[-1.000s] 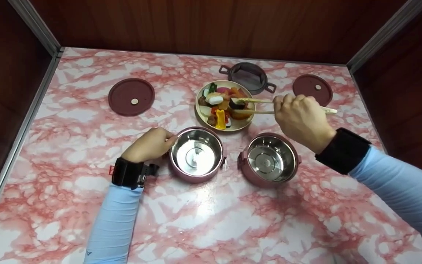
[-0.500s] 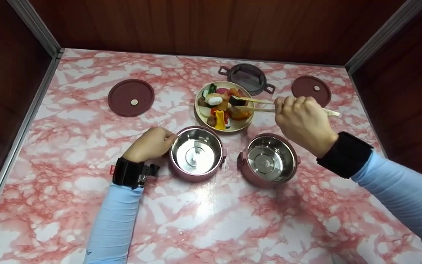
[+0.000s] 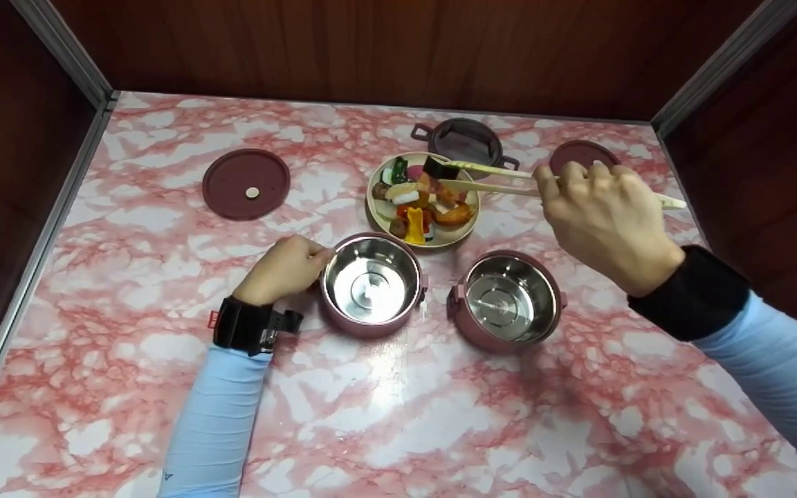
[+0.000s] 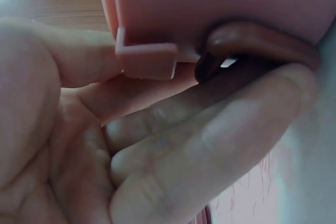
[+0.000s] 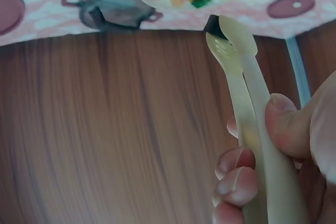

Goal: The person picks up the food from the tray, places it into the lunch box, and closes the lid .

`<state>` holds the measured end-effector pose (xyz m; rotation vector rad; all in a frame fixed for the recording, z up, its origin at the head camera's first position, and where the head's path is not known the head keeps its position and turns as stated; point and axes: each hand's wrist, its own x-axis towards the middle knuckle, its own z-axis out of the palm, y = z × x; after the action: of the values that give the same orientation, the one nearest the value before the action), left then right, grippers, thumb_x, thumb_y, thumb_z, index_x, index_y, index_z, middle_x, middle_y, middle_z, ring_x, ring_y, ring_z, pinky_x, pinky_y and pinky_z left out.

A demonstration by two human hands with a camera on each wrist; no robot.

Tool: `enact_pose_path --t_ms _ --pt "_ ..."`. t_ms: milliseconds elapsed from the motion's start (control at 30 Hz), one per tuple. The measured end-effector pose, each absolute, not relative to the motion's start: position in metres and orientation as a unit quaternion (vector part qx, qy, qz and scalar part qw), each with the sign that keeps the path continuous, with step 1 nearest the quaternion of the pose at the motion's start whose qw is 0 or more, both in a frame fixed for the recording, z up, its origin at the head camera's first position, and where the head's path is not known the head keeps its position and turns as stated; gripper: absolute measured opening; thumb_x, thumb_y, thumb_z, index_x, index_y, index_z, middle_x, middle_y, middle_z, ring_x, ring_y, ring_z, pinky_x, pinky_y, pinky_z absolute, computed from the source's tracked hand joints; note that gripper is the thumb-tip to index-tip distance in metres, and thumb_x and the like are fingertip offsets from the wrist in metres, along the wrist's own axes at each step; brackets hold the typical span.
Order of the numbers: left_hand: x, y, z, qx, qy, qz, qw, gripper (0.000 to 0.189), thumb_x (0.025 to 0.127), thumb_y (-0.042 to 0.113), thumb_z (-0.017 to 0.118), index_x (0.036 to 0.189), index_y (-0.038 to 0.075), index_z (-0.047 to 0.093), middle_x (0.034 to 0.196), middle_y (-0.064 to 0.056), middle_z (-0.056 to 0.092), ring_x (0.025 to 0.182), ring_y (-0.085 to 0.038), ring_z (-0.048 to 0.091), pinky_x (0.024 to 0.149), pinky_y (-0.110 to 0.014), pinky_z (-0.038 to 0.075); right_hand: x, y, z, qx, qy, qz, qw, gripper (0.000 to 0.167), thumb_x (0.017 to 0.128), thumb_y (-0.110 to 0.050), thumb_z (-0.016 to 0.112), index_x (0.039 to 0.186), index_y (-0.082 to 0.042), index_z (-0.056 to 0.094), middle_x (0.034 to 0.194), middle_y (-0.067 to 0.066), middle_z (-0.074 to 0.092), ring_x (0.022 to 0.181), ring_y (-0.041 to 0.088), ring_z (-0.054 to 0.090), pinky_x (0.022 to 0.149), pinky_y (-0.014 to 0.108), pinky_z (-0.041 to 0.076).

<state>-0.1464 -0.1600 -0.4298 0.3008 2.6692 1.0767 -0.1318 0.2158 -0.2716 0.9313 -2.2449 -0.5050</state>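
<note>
My right hand (image 3: 606, 221) grips pale yellow tongs (image 3: 495, 169), whose tips pinch a black block-shaped food piece (image 3: 440, 168). That piece hangs above a cream plate (image 3: 440, 243) of mixed food pieces. In the right wrist view the tongs (image 5: 260, 93) show one fork-like tip and one spoon-like tip. My left hand (image 3: 288, 266) holds the left side of a pink pot (image 3: 371, 330) with a steel inside. Up close in the left wrist view, fingers (image 4: 173, 177) curl behind the pot's brown handle (image 4: 257, 40), and the thumb lies by a small pink tab (image 4: 149, 61).
A second pink pot (image 3: 481, 332) with a steel inside stands to the right. Maroon round lids lie at the far left (image 3: 239, 180) and far right (image 3: 568, 153), the latter partly behind my hand. A dark two-handled pan-like item (image 3: 464, 142) sits behind the plate. Brown panels enclose the table.
My right hand has lifted the black piece from the plate with the tongs and shifted rightward and slightly up. My left hand stays on the pot, which has barely moved.
</note>
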Motion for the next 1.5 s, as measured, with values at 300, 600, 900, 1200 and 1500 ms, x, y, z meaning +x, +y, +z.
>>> enact_pose_path --t_ms 300,600,900,1200,1500 --pt "-0.147 -0.160 -0.431 0.097 0.913 0.375 0.126 0.051 0.101 0.034 0.053 0.054 0.016 0.052 0.053 0.003 0.046 0.053 -0.017 0.045 0.055 -0.033 0.039 -0.114 0.197 -0.277 0.413 -0.845 -0.191 0.282 0.038 0.099 -0.009 0.027 0.109 0.005 0.061 0.065 0.015 0.052 0.045 0.024 0.042 0.036 0.033 0.033" --pt "-0.148 -0.161 -0.431 0.080 0.910 0.384 0.136 0.053 0.100 0.038 0.054 0.051 0.018 0.049 0.052 0.005 0.040 0.052 -0.016 0.042 0.053 -0.032 0.037 -0.104 0.174 -0.302 0.484 -0.803 -0.237 0.257 0.043 0.102 -0.015 0.028 0.120 0.001 0.064 0.072 0.012 0.057 0.051 0.021 0.050 0.040 0.028 0.040" --pt "-0.146 -0.160 -0.430 0.072 0.910 0.382 0.147 0.053 0.101 0.038 0.053 0.053 0.017 0.048 0.052 0.004 0.041 0.051 -0.015 0.042 0.051 -0.032 0.038 -0.108 0.157 -0.325 0.518 -0.740 -0.299 0.307 0.039 0.100 -0.011 0.034 0.120 0.000 0.066 0.069 0.007 0.054 0.050 0.014 0.043 0.043 0.023 0.037" --pt "-0.145 -0.160 -0.428 0.072 0.907 0.384 0.158 0.052 0.101 0.036 0.053 0.054 0.016 0.049 0.054 0.003 0.045 0.051 -0.016 0.045 0.052 -0.031 0.042 -0.104 0.153 -0.331 0.519 -0.732 -0.327 0.296 0.044 0.102 -0.009 0.029 0.131 0.002 0.060 0.082 0.015 0.061 0.058 0.020 0.051 0.048 0.026 0.043" --pt "-0.146 -0.160 -0.429 0.075 0.907 0.385 0.153 0.052 0.101 0.035 0.053 0.053 0.016 0.051 0.053 0.003 0.045 0.052 -0.017 0.046 0.054 -0.032 0.042 -0.102 0.151 -0.332 0.508 -0.759 -0.310 0.263 0.045 0.100 -0.009 0.029 0.133 0.001 0.058 0.080 0.014 0.058 0.058 0.020 0.048 0.048 0.027 0.040"
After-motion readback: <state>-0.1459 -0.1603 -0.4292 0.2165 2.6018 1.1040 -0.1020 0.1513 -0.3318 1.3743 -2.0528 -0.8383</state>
